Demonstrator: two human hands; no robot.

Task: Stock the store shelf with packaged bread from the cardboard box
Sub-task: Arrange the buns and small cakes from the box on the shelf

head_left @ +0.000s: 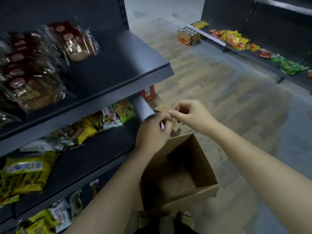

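I take the cardboard box [179, 173] as landmark. It sits open on the floor, directly below my forearms, with the shelf unit just to its left. Its long axis runs from near me away toward the far flap [175, 127]. The interior looks nearly bare; I see a pale brownish patch on its bottom but cannot tell whether that is a bread package or liner.

Both hands meet above the box's far edge. The left hand [152, 132] has its fingers curled together; the right hand [190, 114] pinches thumb to fingertip. They touch each other at that flap. Whether either is clamped on the flap, a strip of tape or nothing, I cannot tell; blur hides it.

Packaged bread [28, 78] already lies on the top shelf [128, 65], up and to the left of the box, in overlapping rows, with one further package [74, 41] deeper in. Each package's long axis runs front to back on the shelf, labels facing up.

Judgement: the bare stretch of top shelf lies above-left of the box, so the left hand is nearer it. The box contents lie straight down from both hands.

Stocking looks mostly done.
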